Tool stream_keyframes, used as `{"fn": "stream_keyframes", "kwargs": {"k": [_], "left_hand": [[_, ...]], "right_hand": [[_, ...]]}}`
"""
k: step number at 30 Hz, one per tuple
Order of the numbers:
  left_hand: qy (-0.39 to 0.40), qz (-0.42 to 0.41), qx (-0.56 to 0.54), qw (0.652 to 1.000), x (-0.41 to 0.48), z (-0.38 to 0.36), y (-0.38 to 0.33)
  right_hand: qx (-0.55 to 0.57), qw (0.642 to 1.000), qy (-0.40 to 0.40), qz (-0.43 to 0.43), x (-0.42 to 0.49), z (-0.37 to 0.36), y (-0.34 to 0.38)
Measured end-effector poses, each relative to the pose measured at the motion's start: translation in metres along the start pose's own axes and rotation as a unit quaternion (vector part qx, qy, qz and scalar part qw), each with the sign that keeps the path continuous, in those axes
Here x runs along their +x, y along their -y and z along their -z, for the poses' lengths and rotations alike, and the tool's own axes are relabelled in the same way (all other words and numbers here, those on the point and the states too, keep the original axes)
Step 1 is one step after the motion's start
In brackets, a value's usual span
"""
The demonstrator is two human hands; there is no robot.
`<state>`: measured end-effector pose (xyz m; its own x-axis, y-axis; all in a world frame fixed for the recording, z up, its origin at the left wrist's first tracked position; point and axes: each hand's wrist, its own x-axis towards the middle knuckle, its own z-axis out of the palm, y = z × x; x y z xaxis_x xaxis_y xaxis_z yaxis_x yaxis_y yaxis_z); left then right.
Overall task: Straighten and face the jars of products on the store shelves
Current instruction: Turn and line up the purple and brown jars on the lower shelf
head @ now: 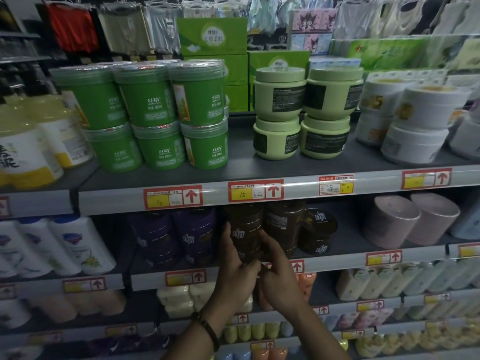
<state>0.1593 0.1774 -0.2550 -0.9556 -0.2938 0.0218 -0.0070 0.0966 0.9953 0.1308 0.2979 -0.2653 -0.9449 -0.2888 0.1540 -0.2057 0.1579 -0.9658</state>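
Gripping a brown jar (245, 229) with both hands at the front edge of the lower shelf (337, 262). My left hand (233, 271) wraps its left side and my right hand (279, 278) has fingers curled on its lower right. Its logo faces out, so this one looks near done. It's dim down here, so I can't tell if it sits fully square.

Left to do on this shelf:
- The next jar (284, 224), just beside it on the right, shows its text panel, not the logo.
- The end jar (318, 236) past that is tipped, lid toward me.
- The purple jars (176, 235) on the left have logos out and look ok.

Upper shelf (241, 157):
- The green jars (155, 115), stacked two high toward the left end, face mostly forward. Fine.
- The pale jars (304, 113) mid-shelf show back labels and need turning.
- The white jars (410, 118) toward the right end sit askew.

My guess: under half done.
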Motion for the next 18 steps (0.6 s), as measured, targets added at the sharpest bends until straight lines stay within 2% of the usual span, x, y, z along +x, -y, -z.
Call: {"fn": "stream_keyframes", "kwargs": {"k": [18], "left_hand": [[-0.008,0.0,-0.027,1.0,-0.013,-0.013,0.004]], "right_hand": [[-0.02,1.0,0.01,-0.008,-0.001,0.002,-0.014]]}}
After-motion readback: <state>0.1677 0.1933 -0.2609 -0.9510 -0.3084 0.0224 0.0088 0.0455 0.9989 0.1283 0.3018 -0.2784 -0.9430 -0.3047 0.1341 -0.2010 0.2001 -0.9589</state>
